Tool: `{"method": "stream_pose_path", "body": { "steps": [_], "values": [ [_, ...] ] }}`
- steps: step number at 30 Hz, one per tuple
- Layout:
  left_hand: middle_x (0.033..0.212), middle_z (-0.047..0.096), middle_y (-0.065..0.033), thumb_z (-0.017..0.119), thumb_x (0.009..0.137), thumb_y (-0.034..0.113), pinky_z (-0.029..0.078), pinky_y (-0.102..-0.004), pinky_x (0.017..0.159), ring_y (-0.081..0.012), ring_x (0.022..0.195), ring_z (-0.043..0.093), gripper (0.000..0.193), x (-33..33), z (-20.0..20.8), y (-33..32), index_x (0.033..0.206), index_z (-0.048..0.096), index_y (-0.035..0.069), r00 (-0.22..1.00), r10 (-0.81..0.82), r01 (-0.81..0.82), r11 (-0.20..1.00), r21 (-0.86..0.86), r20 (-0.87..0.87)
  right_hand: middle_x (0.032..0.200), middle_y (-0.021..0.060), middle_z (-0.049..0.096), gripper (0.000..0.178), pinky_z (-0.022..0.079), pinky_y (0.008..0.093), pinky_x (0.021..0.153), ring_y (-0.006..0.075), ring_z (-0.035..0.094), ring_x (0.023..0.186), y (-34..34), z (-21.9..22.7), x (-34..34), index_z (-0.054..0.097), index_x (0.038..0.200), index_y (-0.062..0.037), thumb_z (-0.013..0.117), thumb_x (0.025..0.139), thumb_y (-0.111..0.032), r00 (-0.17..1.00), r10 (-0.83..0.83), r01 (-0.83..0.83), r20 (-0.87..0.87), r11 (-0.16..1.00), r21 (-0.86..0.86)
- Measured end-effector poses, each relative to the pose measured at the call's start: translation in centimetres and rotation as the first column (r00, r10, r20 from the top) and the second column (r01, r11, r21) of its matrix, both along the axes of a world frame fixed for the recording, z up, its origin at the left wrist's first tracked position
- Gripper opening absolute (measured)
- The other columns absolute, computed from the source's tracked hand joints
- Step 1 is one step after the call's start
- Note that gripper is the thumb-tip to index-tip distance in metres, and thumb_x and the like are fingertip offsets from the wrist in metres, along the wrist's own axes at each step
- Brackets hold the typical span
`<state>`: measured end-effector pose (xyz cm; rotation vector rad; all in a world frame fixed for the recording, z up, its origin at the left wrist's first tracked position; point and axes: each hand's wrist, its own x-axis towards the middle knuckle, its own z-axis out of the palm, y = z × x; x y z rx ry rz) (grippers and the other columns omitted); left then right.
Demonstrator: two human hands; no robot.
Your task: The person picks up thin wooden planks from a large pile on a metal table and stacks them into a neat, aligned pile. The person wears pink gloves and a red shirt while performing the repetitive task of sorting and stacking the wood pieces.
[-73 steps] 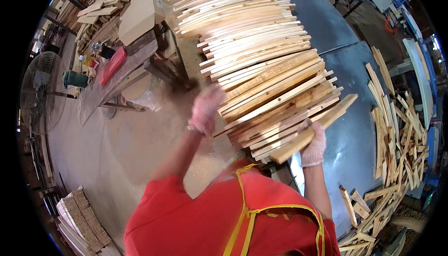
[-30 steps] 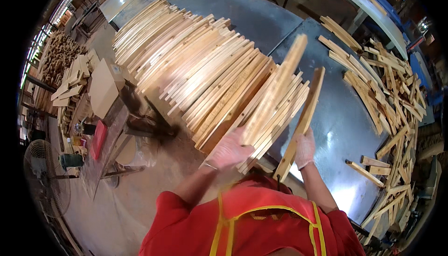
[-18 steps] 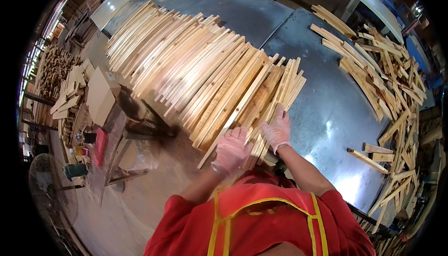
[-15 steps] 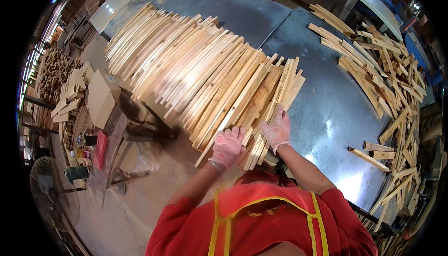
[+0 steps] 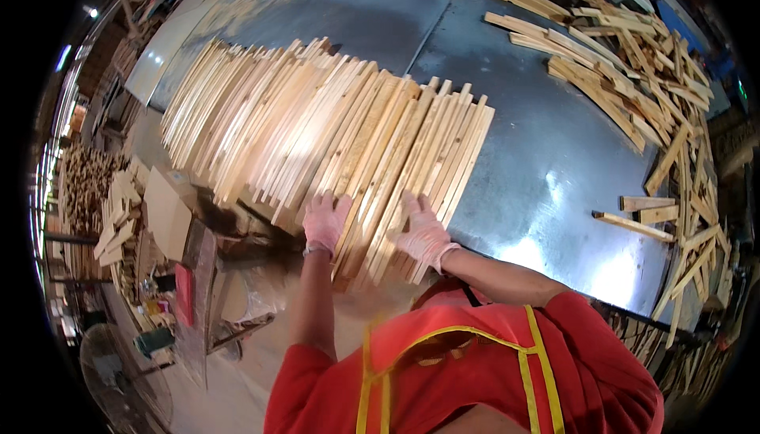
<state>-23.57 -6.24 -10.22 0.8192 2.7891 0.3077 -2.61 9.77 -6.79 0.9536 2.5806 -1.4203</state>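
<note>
A long row of pale wooden strips (image 5: 261, 125) lies side by side on a dark metal-topped table (image 5: 546, 141), their near ends jutting past its edge. My left hand (image 5: 324, 222), in a pinkish-white work glove, rests on the near ends of the strips, fingers stretched forward. To its right, my right hand (image 5: 425, 235), gloved alike, lies across strips near the row's right end with its fingers apart. Several strips run between the two hands. Some near ends look blurred.
Scrap strips (image 5: 633, 78) lie in a tangled heap along the table's right side. Short offcuts (image 5: 649, 208) sit close to it. On the left are stacked wood (image 5: 91, 193), a red object (image 5: 184, 295) on a bench and a fan (image 5: 119, 379).
Both hands have shifted left over the strips. The right-end strips, slanted and gapped before, now lie closer together and more parallel. The left hand's fingers have straightened from a curl.
</note>
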Motion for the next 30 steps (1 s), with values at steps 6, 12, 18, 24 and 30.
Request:
{"method": "stream_pose_path", "body": {
  "steps": [6, 12, 18, 24, 30],
  "values": [
    [0.127, 0.069, -0.0083, 0.076, 0.100, 0.019, 0.052, -0.0332, 0.097, -0.0180, 0.113, 0.064, 0.057, 3.8, 0.6, 3.4, 0.148, 0.057, -0.005, 0.877, 0.090, -0.385, 0.717, 0.581, 0.471, 0.175, 0.0327, 0.007, 0.107, 0.024, 0.0424, 0.132, 0.0450, 0.017, 0.163, 2.7, -0.1, 1.7, 0.015, 0.173, -0.0131, 0.074, 0.087, -0.040, 0.994, 0.044, -0.027, 0.098, 0.985, -0.172],
    [0.146, 0.063, -0.0255, 0.065, 0.100, 0.044, 0.050, -0.0483, 0.111, -0.0417, 0.133, 0.062, 0.071, 6.1, -0.8, 3.3, 0.157, 0.051, 0.005, 0.993, 0.037, -0.070, 0.955, 0.288, 0.116, 0.171, 0.0268, 0.024, 0.094, 0.035, 0.0434, 0.126, 0.0414, 0.036, 0.155, 4.6, -0.2, 3.5, 0.026, 0.170, -0.0152, 0.068, 0.086, -0.023, 0.996, 0.063, -0.082, -0.067, 0.934, -0.348],
    [0.166, 0.046, -0.0145, 0.061, 0.101, 0.056, 0.052, -0.0484, 0.111, -0.0441, 0.141, 0.055, 0.077, 11.1, 3.3, 6.6, 0.162, 0.043, 0.012, 0.977, -0.049, 0.045, 0.999, -0.024, -0.210, 0.139, 0.0264, 0.064, 0.070, 0.049, 0.0488, 0.110, 0.0437, 0.059, 0.133, 15.4, -1.4, 17.8, 0.049, 0.155, -0.0108, 0.061, 0.086, -0.020, 0.911, -0.313, 0.300, -0.268, 0.950, -0.091],
    [0.148, 0.058, -0.0263, 0.080, 0.085, 0.034, 0.052, -0.0531, 0.107, -0.0475, 0.133, 0.058, 0.078, 22.1, 0.3, 9.9, 0.151, 0.052, 0.004, 0.850, -0.482, 0.520, 0.832, 0.194, -0.213, 0.144, 0.0137, 0.061, 0.062, 0.048, 0.0442, 0.107, 0.0333, 0.057, 0.132, 30.4, 0.3, 41.8, 0.055, 0.148, -0.0153, 0.070, 0.088, -0.022, 0.839, -0.467, 0.158, 0.278, 0.699, 0.698],
    [0.149, 0.056, -0.0272, 0.089, 0.072, 0.034, 0.047, -0.0547, 0.112, -0.0479, 0.135, 0.055, 0.092, 38.6, 1.3, 21.7, 0.150, 0.053, 0.000, 0.606, -0.788, 0.795, 0.594, 0.125, -0.109, 0.083, 0.0013, 0.075, 0.014, 0.052, 0.0440, 0.084, 0.0284, 0.073, 0.095, 31.0, -5.0, 47.3, 0.082, 0.090, -0.0235, 0.069, 0.085, -0.021, 0.933, -0.242, -0.014, 0.266, 0.715, 0.699]
  ]
}}
